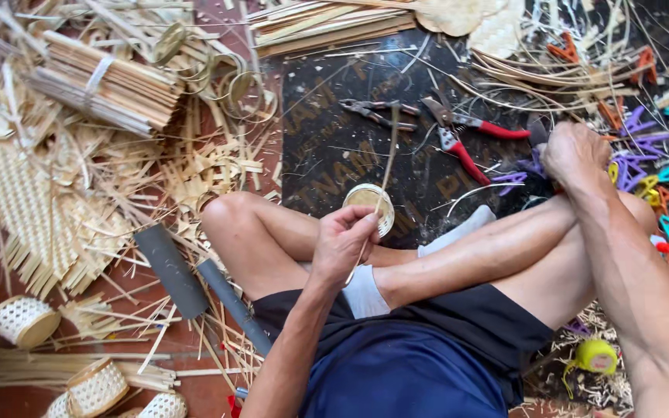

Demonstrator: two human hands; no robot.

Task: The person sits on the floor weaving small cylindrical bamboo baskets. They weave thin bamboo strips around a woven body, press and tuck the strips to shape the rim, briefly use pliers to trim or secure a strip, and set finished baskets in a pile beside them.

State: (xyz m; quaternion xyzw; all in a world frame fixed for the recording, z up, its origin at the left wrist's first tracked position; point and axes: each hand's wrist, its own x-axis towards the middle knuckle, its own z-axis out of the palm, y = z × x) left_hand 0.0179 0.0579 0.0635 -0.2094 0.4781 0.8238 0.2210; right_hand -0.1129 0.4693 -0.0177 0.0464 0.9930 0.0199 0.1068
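Head view: left hand fingers pinch a bamboo strip by a small ring; right hand fingers' state unclear.

Dark blue shirt, black shorts, bare arms and legs, no sleeves, no gloves on hands.

The person sits cross-legged on the floor. A dark mat lies ahead of the knees. On it, side by side: pliers to the left, shears to the right. The left hand is above the crossed legs, fingers touching a small woven ring at the mat's near edge. The right hand is at the mat's right edge, beside a heap of clips. A bundle of strips lies far left; woven sheet nearer; two tubes beside the left thigh; small baskets at near left. A tape measure lies near right.
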